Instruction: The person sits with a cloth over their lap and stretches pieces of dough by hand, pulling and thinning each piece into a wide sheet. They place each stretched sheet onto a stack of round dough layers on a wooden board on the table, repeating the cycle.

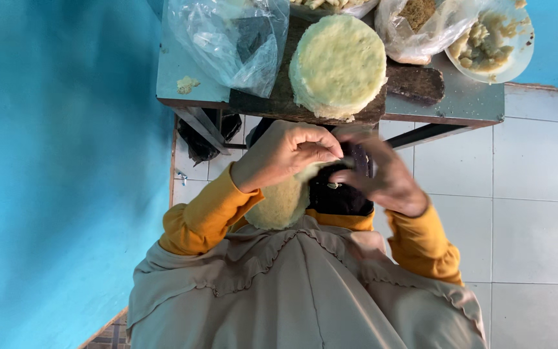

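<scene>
A flat, round, pale yellow slab of dough (282,201) lies in the person's lap, just in front of the body and below the near edge of the table, with its upper edge held up between the two hands. The left hand (285,154) is curled over that upper edge, fingers bent and closed on the dough. The right hand (385,178) is blurred; its fingers are bent around a small dark object (358,158) that sits against the dough, though what that object is cannot be told. Both arms wear mustard-yellow sleeves (205,216), and a beige cloth with a ruffled edge (298,291) covers the chest and shoulders in the near part of the view. Just beyond the hands a thick round yellow cake of the same stuff (338,64) stands on a dark wooden board (414,81) at the near edge of a grey metal table (466,103). Left of the cake lies a crumpled clear plastic bag (227,42); to the right is another bag (414,29), and beside it a pale plate with yellowish lumps (495,45). A blue wall (59,161) fills the left, and white floor tiles (531,194) the right.
</scene>
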`<state>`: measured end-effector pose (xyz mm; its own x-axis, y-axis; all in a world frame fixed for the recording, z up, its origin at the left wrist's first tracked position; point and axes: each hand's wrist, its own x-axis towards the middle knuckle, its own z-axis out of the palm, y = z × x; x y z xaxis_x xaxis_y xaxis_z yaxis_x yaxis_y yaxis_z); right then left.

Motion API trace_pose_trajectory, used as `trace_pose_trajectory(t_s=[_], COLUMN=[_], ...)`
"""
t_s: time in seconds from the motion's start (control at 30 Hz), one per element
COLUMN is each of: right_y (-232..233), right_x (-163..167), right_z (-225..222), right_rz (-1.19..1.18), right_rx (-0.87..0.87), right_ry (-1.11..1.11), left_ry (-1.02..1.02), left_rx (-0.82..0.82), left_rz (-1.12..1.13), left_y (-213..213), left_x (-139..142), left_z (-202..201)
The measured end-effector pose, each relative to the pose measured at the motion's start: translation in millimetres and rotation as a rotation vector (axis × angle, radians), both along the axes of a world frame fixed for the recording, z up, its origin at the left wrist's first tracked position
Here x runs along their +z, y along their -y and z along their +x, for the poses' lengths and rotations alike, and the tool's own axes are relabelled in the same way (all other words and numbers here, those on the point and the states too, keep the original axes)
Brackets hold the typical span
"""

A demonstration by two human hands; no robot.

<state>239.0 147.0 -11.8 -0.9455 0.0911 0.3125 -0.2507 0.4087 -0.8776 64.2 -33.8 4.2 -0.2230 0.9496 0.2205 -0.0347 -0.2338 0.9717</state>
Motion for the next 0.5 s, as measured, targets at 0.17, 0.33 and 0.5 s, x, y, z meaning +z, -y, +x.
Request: trace_pose_trajectory(t_s=[0.17, 0.33, 0.5], right_y=[-0.2, -32.1, -73.9], right_x=[-7.0, 16.1, 39.0], right_z=[-17.0, -21.8, -63.1], right_rz=[-0.112, -0.016, -0.074], right_rx=[-0.045, -0.075, -0.148], right_ry=[0.271, 0.204, 0.218], left_ry=[-0.301, -0.522, -0.575], left_rx=[0.244, 0.369, 0.379], left_rz=[0.066, 0.187, 0.244], left_y=[4.7, -27.0, -113.9], left_x=[3.7, 3.5, 14.4], left_z=[-6.8, -31.9, -101.2])
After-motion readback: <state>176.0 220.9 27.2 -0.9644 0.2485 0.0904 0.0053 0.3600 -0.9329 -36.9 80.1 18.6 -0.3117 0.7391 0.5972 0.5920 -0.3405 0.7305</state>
